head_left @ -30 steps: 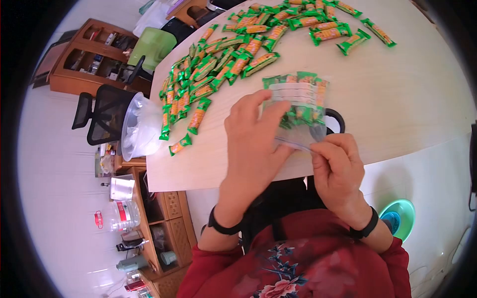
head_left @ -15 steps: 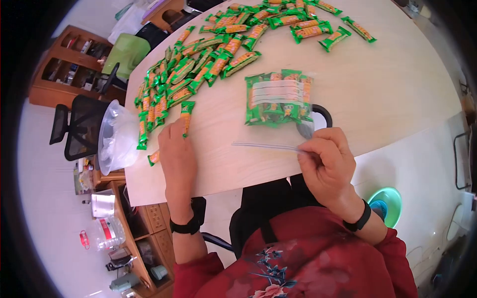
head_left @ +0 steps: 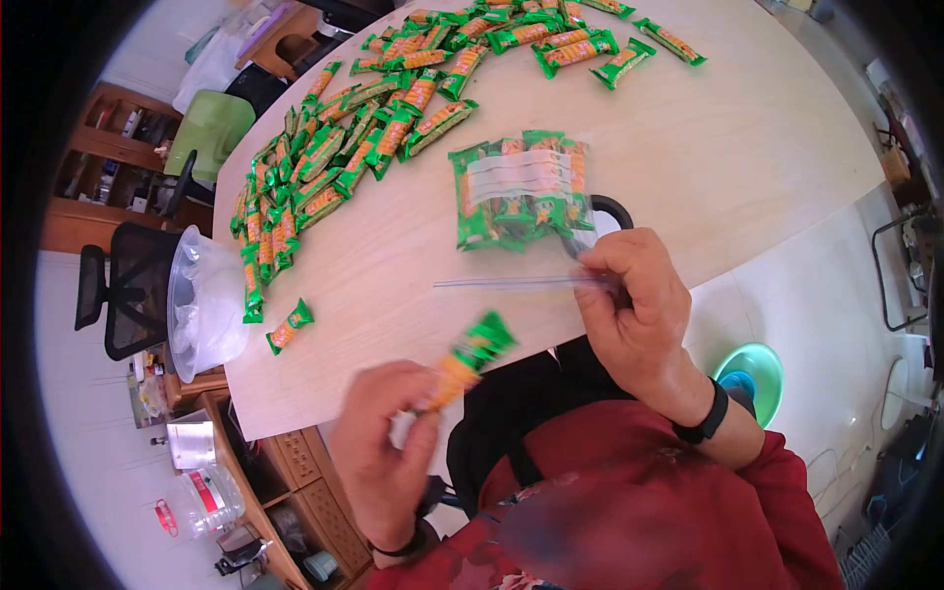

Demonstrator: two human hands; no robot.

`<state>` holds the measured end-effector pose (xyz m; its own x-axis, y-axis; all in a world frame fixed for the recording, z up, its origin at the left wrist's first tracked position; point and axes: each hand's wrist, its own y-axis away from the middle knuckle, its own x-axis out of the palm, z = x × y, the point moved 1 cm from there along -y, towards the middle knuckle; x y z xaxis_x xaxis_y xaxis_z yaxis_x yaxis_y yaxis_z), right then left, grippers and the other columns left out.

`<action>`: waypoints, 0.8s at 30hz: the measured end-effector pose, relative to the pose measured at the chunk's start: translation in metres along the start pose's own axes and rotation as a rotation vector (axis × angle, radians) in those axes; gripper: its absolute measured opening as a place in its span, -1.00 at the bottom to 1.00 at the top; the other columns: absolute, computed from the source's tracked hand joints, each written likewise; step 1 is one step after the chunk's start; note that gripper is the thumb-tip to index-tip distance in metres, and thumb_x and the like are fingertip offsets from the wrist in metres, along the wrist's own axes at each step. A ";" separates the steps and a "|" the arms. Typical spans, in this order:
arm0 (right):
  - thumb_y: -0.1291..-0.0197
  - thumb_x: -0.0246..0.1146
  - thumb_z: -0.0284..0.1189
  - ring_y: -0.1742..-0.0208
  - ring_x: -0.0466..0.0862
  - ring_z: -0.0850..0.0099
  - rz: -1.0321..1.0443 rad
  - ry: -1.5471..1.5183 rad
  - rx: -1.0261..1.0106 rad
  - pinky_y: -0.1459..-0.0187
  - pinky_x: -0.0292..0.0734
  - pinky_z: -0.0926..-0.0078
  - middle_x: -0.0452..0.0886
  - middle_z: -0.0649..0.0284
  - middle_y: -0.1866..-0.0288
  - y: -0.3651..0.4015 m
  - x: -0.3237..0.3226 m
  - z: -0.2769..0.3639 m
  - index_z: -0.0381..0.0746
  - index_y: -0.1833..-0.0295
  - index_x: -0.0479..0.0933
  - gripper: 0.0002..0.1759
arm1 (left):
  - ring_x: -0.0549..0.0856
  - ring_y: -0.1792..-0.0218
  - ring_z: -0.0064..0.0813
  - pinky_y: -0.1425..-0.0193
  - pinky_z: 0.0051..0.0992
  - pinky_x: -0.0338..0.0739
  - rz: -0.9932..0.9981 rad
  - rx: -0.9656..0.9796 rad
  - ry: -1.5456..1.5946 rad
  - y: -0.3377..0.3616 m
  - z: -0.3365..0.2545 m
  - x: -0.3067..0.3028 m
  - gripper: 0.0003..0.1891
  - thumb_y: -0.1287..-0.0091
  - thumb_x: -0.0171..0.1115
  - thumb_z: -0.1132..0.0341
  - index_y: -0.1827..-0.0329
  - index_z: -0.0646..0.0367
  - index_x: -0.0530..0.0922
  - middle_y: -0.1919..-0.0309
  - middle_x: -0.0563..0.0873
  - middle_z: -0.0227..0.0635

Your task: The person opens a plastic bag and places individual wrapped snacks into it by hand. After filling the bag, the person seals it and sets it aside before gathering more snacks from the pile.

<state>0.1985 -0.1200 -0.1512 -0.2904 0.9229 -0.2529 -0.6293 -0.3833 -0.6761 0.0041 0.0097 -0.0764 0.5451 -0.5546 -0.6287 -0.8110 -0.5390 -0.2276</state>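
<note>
My left hand (head_left: pixel 388 438) pinches a small green and orange snack packet (head_left: pixel 467 362) by one end, off the table's front edge; the packet is a little blurred. My right hand (head_left: pixel 634 320) is closed on the opening edge of a clear zip bag (head_left: pixel 521 175), near its right corner. Several of the same packets stand side by side inside the bag, behind a white striped label. The bag lies on the table, its zip strip toward me. A single loose packet (head_left: pixel 289 326) rests on the table to the left of my left hand.
A large heap of packets (head_left: pixel 324 152) covers the far left of the pale table (head_left: pixel 708 147). A plastic basin (head_left: pixel 202 305) with clear bags stands off the left edge, beside a black chair (head_left: pixel 147 285). On the floor at right is a green basin (head_left: pixel 767 379).
My left hand has lifted a packet from beside the heap and brought it toward me and to the right. My right hand still holds the bag's edge. The whole view has shifted slightly.
</note>
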 end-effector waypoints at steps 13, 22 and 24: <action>-0.10 0.36 -0.65 0.33 0.63 0.28 -0.053 -0.088 0.067 0.37 0.56 0.46 0.55 0.14 0.21 0.002 -0.001 0.001 -0.23 0.16 0.59 -0.80 | 0.68 0.05 -0.22 -0.01 -0.37 0.59 -0.227 0.262 -0.152 -0.015 -0.012 0.078 -0.63 -0.14 0.24 0.71 -0.02 0.24 0.59 0.07 0.68 -0.11; -0.21 0.32 -0.63 0.39 0.51 0.44 -0.075 -0.121 0.022 0.43 0.42 0.57 0.54 0.18 0.21 0.002 -0.004 -0.003 -0.24 0.11 0.51 -0.82 | 0.68 0.03 -0.14 -0.03 -0.32 0.59 -0.309 0.347 -0.311 -0.030 -0.016 0.090 -0.63 -0.17 0.26 0.69 -0.05 0.24 0.60 0.08 0.69 -0.12; -0.15 0.32 -0.62 0.27 0.62 0.16 -0.048 -0.125 0.049 0.34 0.58 0.38 0.53 0.10 0.20 0.002 -0.006 -0.002 -0.22 0.09 0.54 -0.79 | 0.67 0.03 -0.14 -0.03 -0.32 0.59 -0.281 0.321 -0.361 -0.032 -0.017 0.089 -0.63 -0.18 0.26 0.67 -0.06 0.23 0.61 0.07 0.67 -0.10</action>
<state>0.2003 -0.1268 -0.1526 -0.3453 0.9293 -0.1308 -0.6779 -0.3433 -0.6501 0.0823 -0.0326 -0.1125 0.6881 -0.1341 -0.7131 -0.6996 -0.3834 -0.6029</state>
